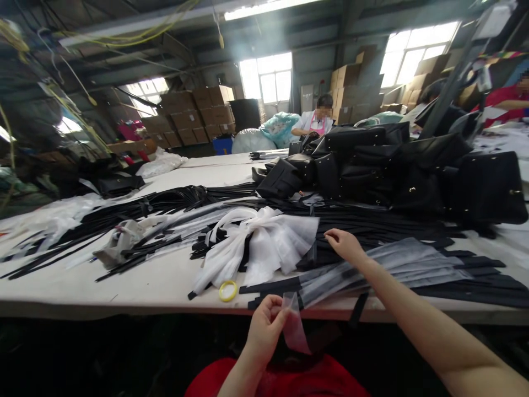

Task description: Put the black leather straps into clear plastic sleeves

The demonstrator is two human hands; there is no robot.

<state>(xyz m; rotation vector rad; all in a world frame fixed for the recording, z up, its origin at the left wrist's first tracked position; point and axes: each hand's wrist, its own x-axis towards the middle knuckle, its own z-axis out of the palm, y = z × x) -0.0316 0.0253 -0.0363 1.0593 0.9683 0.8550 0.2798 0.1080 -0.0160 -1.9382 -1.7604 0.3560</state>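
My left hand (264, 325) is below the table's front edge, its fingers pinched on the end of a clear plastic sleeve (294, 328) that hangs down over my lap. My right hand (345, 245) reaches out over the table, fingers curled in a pinch on black straps (372, 226) beside a stack of straps in clear sleeves (405, 264). A bunch of white sleeves (268, 242) lies just left of my right hand. A yellow tape ring (227, 290) rests near the table edge.
The long white table (157, 281) carries more loose black straps (136, 212) on the left and a pile of black bags (397, 165) at the back right. A person sits at the far end; another, in red, is at the right. Cardboard boxes (194, 116) line the wall.
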